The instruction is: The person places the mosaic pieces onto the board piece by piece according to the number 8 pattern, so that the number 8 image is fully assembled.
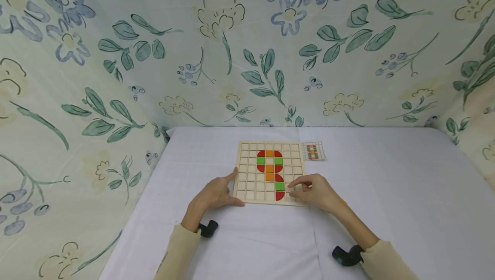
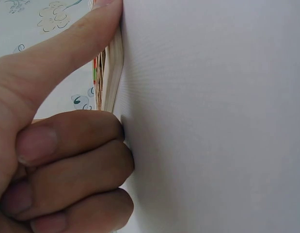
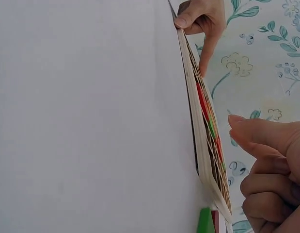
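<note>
A square wooden grid board [image 1: 250,187] lies flat on the table. Set in its cells are red quarter-round tiles [image 1: 279,196], green square tiles [image 1: 279,186] and orange square tiles [image 1: 269,177]. My left hand [image 1: 216,192] braces the near left corner, index finger along the left edge and thumb at the near edge; its other fingers are folded in the left wrist view. Over the board's near right part hovers my right hand [image 1: 319,192], beside the lowest green and red tiles. Its thumb and index fingertips are slightly apart, nothing visible between them.
A small printed pattern card [image 1: 313,151] lies at the board's far right corner. Beyond the near right corner, the right wrist view shows a loose green block [image 3: 205,221] and a red one [image 3: 215,222]. An orange piece [image 1: 343,202] peeks out by the right wrist.
</note>
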{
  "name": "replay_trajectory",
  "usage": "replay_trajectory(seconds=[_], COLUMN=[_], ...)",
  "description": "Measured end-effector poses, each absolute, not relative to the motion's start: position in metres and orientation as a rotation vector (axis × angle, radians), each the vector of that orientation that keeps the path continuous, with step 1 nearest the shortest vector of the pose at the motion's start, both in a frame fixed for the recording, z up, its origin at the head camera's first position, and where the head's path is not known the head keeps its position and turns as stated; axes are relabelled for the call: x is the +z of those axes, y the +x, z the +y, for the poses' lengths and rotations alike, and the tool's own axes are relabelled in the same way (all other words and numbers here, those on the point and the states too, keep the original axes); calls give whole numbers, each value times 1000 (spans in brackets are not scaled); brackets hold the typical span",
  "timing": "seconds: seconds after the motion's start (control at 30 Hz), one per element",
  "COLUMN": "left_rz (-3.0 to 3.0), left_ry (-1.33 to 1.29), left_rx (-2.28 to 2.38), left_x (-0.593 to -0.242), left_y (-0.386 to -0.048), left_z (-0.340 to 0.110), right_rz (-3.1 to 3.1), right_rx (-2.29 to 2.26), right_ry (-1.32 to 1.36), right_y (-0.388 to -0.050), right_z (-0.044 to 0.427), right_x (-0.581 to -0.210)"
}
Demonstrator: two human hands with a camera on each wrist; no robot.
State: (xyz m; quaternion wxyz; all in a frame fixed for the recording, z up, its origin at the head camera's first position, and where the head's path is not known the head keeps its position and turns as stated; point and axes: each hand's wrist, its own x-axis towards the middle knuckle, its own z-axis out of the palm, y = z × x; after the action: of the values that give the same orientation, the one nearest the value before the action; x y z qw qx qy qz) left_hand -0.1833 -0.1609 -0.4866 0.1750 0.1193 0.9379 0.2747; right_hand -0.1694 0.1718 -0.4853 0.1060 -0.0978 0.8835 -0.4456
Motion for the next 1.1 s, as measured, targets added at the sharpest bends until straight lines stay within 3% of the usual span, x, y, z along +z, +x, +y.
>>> replay_trajectory(seconds=[0.63,1.1], left_rz=[2647,2656], left_ry=[347,356], left_rx=[804,791], left_x=[-485,-488], left_y=[-182,-183], left_z=[-162,-163], right_rz=[2770,2798], right_rx=[-1116,-1005], right_ry=[-38,-25], right_y=[-135,-132], right_z=[263,279], right_x=[-479,-490])
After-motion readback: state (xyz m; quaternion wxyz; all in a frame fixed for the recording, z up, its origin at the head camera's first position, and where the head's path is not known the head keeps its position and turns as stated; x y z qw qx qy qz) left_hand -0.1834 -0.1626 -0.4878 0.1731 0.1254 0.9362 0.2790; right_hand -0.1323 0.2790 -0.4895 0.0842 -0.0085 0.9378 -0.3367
